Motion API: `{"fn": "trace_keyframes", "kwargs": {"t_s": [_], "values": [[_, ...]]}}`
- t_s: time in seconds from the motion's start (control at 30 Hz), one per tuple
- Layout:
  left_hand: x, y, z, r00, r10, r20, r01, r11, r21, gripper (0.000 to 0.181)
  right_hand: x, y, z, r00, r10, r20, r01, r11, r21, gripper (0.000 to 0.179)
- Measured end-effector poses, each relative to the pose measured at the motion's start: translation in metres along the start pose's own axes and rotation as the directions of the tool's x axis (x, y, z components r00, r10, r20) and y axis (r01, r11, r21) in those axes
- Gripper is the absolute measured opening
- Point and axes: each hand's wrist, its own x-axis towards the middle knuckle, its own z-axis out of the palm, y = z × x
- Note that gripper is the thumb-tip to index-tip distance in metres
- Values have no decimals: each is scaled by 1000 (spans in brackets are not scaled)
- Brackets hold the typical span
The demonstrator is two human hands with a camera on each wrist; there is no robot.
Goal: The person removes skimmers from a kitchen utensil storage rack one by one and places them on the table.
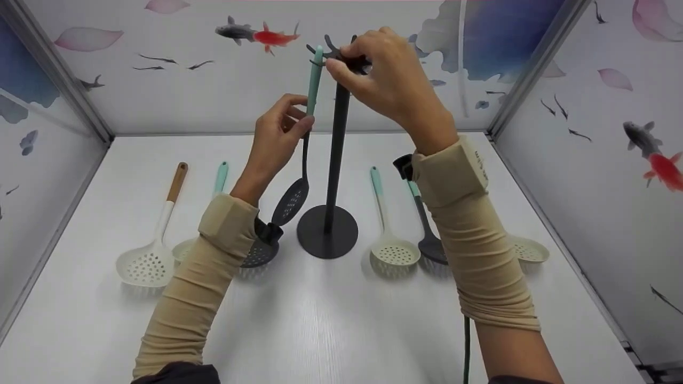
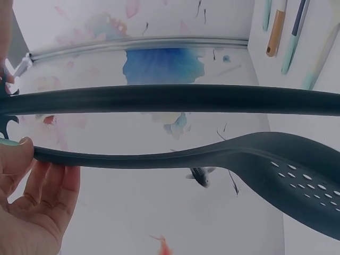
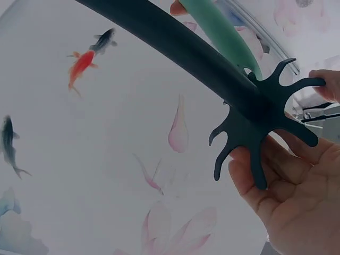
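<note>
A black slotted skimmer (image 1: 292,201) with a mint handle hangs upright, head down, left of a black utensil stand (image 1: 337,154). My left hand (image 1: 280,128) pinches it between thumb and fingers where the mint handle meets the dark shaft. In the right wrist view, the mint handle's (image 3: 226,37) holed end lies against one hook of the stand's crown (image 3: 260,119); whether the hook passes through the hole I cannot tell. My right hand (image 1: 392,80) grips that crown, thumb on one side and fingers curled beneath the hooks (image 3: 257,170).
On the white table left of the stand lie a wooden-handled white skimmer (image 1: 144,265), a mint-handled one (image 1: 221,176) and a dark one (image 1: 260,255), partly behind my forearm. To the right are two cream skimmers (image 1: 396,252) and a dark one (image 1: 431,249). Printed panels (image 1: 187,96) enclose the table.
</note>
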Motion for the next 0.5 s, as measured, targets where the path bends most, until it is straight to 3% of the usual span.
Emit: {"fn": "trace_keyframes", "kwargs": {"t_s": [0.2,0.5], "values": [[1,1,-2,1000,24,-18,-24,1000,-1,29,-1,0,1,1000,6,-7,-6,1000,0,42],[3,4,-8,999,-9,-42,8,1000,-29,29,-1,-2,2,1000,21,-10,-21,999,-26,42]]}}
